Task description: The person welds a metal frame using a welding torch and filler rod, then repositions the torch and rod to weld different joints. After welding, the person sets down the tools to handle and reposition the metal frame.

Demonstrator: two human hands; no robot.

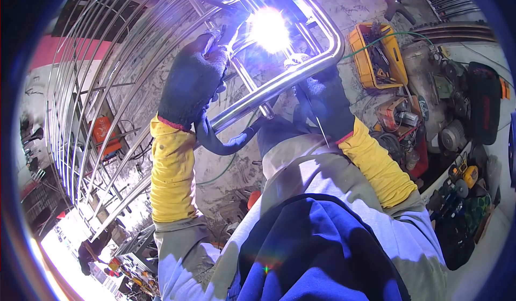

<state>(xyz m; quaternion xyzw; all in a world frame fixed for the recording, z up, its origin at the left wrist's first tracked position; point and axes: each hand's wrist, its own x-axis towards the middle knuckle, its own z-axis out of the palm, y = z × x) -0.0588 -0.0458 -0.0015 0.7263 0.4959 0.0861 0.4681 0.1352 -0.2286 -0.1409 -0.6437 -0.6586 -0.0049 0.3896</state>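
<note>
My left hand (196, 81), in a dark glove with a yellow sleeve, is closed around what looks like a welding torch; a dark cable (226, 146) loops below it. A blinding arc (270, 30) glows between my hands, at a shiny bent-tube metal frame (269, 89), and hides the joint. My right hand (325, 97), also gloved, is partly behind the frame's thick tube. Its fingers are closed on a thin rod (321, 129) that sticks out toward my body.
Long metal bars (80, 113) fan out on the left, with an orange-red box (105, 134) behind them. To the right are a yellow crate of tools (400, 59), a red tool basket (392, 113) and a black case (484, 102). A green hose (376, 40) crosses the crate.
</note>
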